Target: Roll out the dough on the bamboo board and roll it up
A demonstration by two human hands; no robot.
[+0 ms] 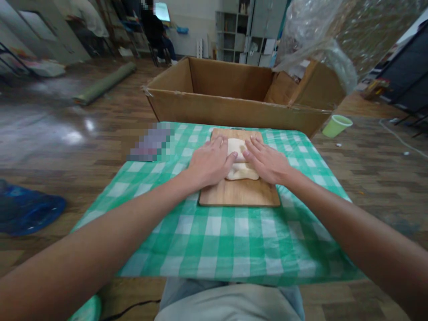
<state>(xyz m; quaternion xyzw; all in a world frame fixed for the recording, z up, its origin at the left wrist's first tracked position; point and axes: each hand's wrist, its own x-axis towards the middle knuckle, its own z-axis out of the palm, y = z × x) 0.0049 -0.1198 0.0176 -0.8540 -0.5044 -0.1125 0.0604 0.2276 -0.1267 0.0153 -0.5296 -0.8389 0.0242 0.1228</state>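
The left hand (214, 161) and right hand (267, 161) rest on opposite sides of a pale, folded, dough-like slab (242, 173), each grip wide, fingers extended. The slab lies on a rectangular brown wooden board (239, 194), whose far end sits near the far edge of the green-and-white checked, cloth-covered worktop (214, 249).

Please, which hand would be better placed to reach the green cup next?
Probably the right hand: it rests on the right side of the dough-like slab, toward the green cup; the left hand lies farther away.
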